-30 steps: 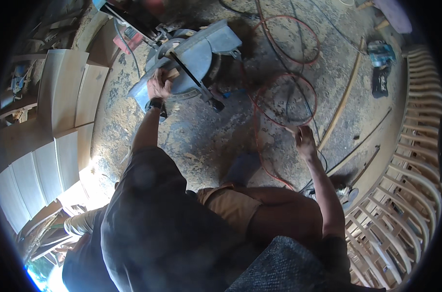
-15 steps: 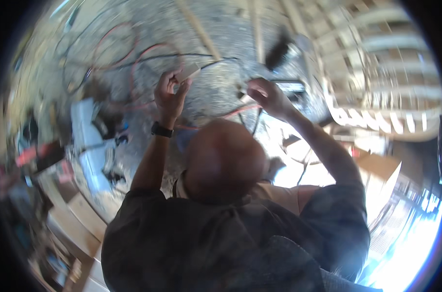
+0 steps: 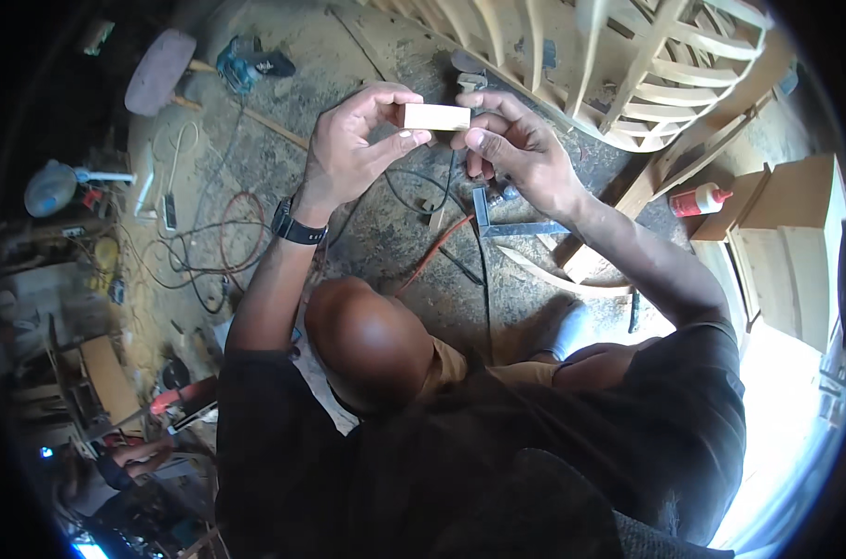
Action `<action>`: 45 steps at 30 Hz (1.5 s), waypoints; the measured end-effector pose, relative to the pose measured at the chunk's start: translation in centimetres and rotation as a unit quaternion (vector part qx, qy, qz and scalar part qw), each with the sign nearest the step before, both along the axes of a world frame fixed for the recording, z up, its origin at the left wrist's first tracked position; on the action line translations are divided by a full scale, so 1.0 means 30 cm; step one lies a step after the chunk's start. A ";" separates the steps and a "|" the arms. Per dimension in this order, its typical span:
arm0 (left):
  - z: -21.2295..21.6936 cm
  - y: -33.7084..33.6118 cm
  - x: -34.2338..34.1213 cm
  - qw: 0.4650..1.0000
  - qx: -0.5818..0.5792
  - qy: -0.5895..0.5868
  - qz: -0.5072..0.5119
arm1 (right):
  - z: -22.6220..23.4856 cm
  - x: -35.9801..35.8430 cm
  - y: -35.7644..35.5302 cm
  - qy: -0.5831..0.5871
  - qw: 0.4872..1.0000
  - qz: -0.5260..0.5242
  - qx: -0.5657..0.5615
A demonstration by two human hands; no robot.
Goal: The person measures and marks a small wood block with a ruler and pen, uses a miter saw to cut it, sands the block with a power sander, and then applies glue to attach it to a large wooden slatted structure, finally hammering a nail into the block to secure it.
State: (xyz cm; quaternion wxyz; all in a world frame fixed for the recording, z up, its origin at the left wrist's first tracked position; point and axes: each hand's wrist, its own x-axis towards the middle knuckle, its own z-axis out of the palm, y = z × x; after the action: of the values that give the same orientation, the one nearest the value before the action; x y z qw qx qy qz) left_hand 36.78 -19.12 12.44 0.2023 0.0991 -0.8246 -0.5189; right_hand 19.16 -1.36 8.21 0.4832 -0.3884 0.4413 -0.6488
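A small pale rectangular wooden block [image 3: 437, 117] is held up level between my two hands. My left hand [image 3: 347, 144], with a dark watch on the wrist, pinches its left end, thumb below and fingers above. On the right end, the thumb and fingers of my right hand [image 3: 525, 154] close around the block. Some right fingertips are hidden behind it. Beneath my right hand, a metal square [image 3: 525, 229] lies on the dusty floor. A curved wooden strip [image 3: 558, 276] rests near it.
A ribbed wooden frame [image 3: 670, 70] fills the far right. A white bottle with a red cap [image 3: 693, 200] sits by wooden boxes [image 3: 791, 265]. Cords and a red hose [image 3: 432, 250] cross the floor. A teal power tool [image 3: 241, 67] lies far left; another person [image 3: 115, 480] is lower left.
My right hand has come in from apart and now grips the block that my left hand held alone. The view has turned, showing more of the ribbed frame and floor.
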 end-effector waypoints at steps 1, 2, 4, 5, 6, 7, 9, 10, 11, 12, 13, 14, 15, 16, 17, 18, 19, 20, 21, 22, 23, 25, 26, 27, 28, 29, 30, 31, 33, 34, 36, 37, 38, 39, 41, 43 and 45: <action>0.018 0.019 -0.048 1.000 0.012 0.002 -0.016 | -0.016 -0.036 0.008 -0.013 1.000 -0.002 -0.002; 0.034 0.038 -0.095 0.999 0.024 0.003 -0.033 | -0.030 -0.069 0.020 -0.027 1.000 -0.004 -0.004; 0.055 0.075 -0.187 0.997 0.047 -0.021 -0.058 | -0.055 -0.103 0.050 -0.058 0.997 -0.035 -0.034; 0.062 0.094 -0.235 0.995 0.059 -0.035 -0.071 | -0.069 -0.127 0.068 -0.072 0.996 -0.044 -0.042; 0.070 0.111 -0.277 0.994 0.061 -0.040 -0.076 | -0.079 -0.141 0.087 -0.090 0.993 -0.052 -0.051; 0.078 0.130 -0.317 0.994 0.064 -0.044 -0.082 | -0.067 -0.156 0.111 -0.113 0.990 -0.062 -0.049; 0.086 0.160 -0.386 0.993 0.064 -0.048 -0.090 | -0.066 -0.189 0.146 -0.120 0.986 -0.094 -0.069; 0.080 0.167 -0.417 0.993 0.064 -0.044 -0.093 | -0.066 -0.206 0.161 -0.121 0.984 -0.109 -0.077; 0.076 0.175 -0.446 0.993 0.063 -0.040 -0.095 | -0.060 -0.219 0.174 -0.131 0.979 -0.128 -0.087; 0.070 0.190 -0.473 0.992 0.066 -0.037 -0.097 | -0.063 -0.233 0.183 -0.141 0.975 -0.142 -0.093; 0.066 0.204 -0.496 0.992 0.068 -0.033 -0.098 | -0.066 -0.247 0.191 -0.151 0.971 -0.155 -0.099; 0.063 0.216 -0.518 0.992 0.071 -0.028 -0.099 | -0.070 -0.260 0.200 -0.160 0.967 -0.167 -0.104; 0.064 0.229 -0.535 0.993 0.067 -0.027 -0.099 | -0.072 -0.272 0.211 -0.170 0.964 -0.173 -0.111; 0.063 0.241 -0.552 0.993 0.063 -0.025 -0.098 | -0.074 -0.282 0.223 -0.180 0.960 -0.179 -0.116; 0.059 0.253 -0.566 0.993 0.060 -0.023 -0.097 | -0.077 -0.290 0.233 -0.190 0.957 -0.184 -0.121; 0.052 0.261 -0.579 0.994 0.055 -0.017 -0.093 | -0.081 -0.299 0.235 -0.198 0.953 -0.192 -0.128; 0.042 0.273 -0.587 0.995 0.051 -0.011 -0.088 | -0.086 -0.308 0.233 -0.195 0.949 -0.201 -0.144; 0.032 0.281 -0.600 0.995 0.048 -0.005 -0.083 | -0.091 -0.318 0.229 -0.191 0.945 -0.211 -0.160; 0.022 0.290 -0.608 0.995 0.056 0.000 -0.081 | -0.097 -0.323 0.232 -0.186 0.943 -0.217 -0.170; 0.014 0.297 -0.618 0.995 0.065 0.006 -0.078 | -0.104 -0.331 0.237 -0.178 0.943 -0.221 -0.172; 0.006 0.304 -0.628 0.994 0.074 0.011 -0.076 | -0.110 -0.342 0.243 -0.169 0.943 -0.226 -0.174; 0.002 0.307 -0.651 0.994 0.074 -0.007 -0.082 | -0.117 -0.361 0.254 -0.169 0.941 -0.236 -0.174; 0.000 0.311 -0.660 0.993 0.075 -0.016 -0.086 | -0.121 -0.367 0.265 -0.171 0.942 -0.235 -0.167; -0.004 0.317 -0.669 0.993 0.078 -0.013 -0.087 | -0.126 -0.372 0.277 -0.173 0.943 -0.237 -0.159; -0.008 0.326 -0.676 0.993 0.082 -0.011 -0.088 | -0.130 -0.376 0.286 -0.174 0.943 -0.241 -0.151; -0.013 0.333 -0.685 0.992 0.086 -0.008 -0.090 | -0.137 -0.383 0.288 -0.163 0.945 -0.240 -0.151; -0.019 0.346 -0.695 0.992 0.086 -0.005 -0.092 | -0.138 -0.386 0.295 -0.163 0.944 -0.246 -0.148; -0.026 0.357 -0.705 0.992 0.086 -0.002 -0.095 | -0.136 -0.390 0.301 -0.163 0.943 -0.253 -0.145; -0.040 0.367 -0.725 0.989 0.096 0.005 -0.109 | -0.125 -0.398 0.324 -0.155 0.943 -0.265 -0.130; -0.047 0.365 -0.743 0.987 0.107 0.008 -0.120 | -0.128 -0.402 0.333 -0.148 0.941 -0.273 -0.131; -0.060 0.368 -0.780 0.984 0.116 0.015 -0.137 | -0.138 -0.415 0.346 -0.134 0.937 -0.293 -0.134; -0.067 0.376 -0.801 0.983 0.115 0.018 -0.142 | -0.140 -0.416 0.350 -0.129 0.932 -0.310 -0.136; -0.073 0.382 -0.821 0.982 0.114 0.021 -0.148 | -0.140 -0.423 0.356 -0.124 0.931 -0.317 -0.132; -0.077 0.390 -0.839 0.981 0.117 0.025 -0.153 | -0.139 -0.433 0.367 -0.119 0.930 -0.324 -0.125; -0.078 0.410 -0.857 0.982 0.115 0.022 -0.148 | -0.132 -0.442 0.383 -0.111 0.931 -0.329 -0.116; -0.081 0.428 -0.873 0.982 0.109 0.026 -0.150 | -0.146 -0.449 0.392 -0.093 0.927 -0.344 -0.116; -0.086 0.436 -0.881 0.982 0.097 0.033 -0.160 | -0.158 -0.455 0.398 -0.094 0.923 -0.352 -0.124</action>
State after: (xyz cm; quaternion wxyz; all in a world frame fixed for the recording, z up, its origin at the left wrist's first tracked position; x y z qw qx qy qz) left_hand 10.36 -6.04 9.88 0.1334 -0.0319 -0.7685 -0.6250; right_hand 5.51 10.59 3.47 0.2110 -0.2021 0.4182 -0.8601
